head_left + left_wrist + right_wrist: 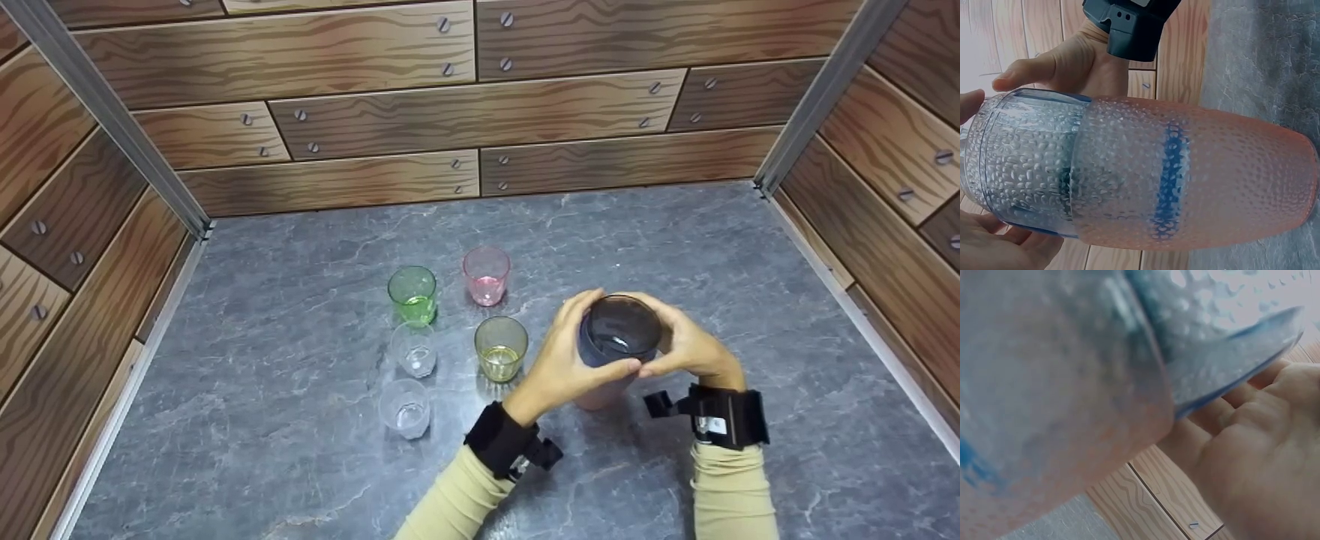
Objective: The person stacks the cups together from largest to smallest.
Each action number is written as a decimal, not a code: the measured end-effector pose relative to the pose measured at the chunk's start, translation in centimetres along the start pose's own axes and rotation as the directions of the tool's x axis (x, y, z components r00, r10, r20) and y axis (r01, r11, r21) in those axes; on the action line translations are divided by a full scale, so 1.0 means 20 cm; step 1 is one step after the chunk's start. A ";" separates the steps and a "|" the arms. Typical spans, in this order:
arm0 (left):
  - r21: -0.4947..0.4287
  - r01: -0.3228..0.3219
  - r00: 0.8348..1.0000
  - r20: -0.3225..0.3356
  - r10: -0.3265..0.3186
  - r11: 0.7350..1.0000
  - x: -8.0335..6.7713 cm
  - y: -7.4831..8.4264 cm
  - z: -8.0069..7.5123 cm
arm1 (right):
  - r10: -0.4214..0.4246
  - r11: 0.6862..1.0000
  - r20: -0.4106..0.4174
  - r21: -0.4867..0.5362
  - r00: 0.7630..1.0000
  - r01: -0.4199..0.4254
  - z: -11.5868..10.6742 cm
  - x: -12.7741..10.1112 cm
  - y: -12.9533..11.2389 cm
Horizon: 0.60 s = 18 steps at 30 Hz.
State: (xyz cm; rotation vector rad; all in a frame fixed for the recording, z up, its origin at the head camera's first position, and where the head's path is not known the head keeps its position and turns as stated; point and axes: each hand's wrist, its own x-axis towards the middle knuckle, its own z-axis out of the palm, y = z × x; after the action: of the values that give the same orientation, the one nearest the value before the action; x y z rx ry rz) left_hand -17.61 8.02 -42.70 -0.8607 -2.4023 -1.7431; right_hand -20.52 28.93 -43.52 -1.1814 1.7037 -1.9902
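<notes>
- Place: a three-sided booth, of a lab or test-station sort.
- Back wall (480, 112), top of frame: flat, printed with wood planks and drawn screw heads.
- Side walls (75, 202), left and right edges: same plank print.
- Corner strips (116, 127), upper left and upper right: grey metal.
- Work surface (262, 337), centre: grey, marble-patterned.
- Wrist straps (724, 418), lower centre and lower right: black, device-bearing.

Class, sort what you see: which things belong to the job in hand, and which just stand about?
In the job: left hand; right hand; bluish tumbler; pinkish tumbler it nests in.

Apparently just standing about, untouched: green glass; small pink glass; yellow glass; far clear glass; near clear glass.
</notes>
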 end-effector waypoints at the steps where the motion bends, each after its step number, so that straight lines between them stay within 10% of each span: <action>1: -0.001 -0.006 1.000 -0.001 0.006 1.000 0.00 0.00 0.00 | -0.006 1.000 0.004 -0.008 1.000 0.006 0.00 0.00 0.00; 18: -0.039 -0.067 0.994 -0.091 0.063 0.997 -0.08 -0.08 -0.06 | -0.141 0.990 0.026 -0.011 0.990 0.141 0.01 0.05 0.01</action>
State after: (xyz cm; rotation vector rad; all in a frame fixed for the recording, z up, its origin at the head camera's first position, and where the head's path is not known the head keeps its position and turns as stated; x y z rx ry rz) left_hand -17.40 5.95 -44.07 -0.8366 -2.2641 -1.7746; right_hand -21.03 28.13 -43.32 -1.3601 1.6658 -2.0379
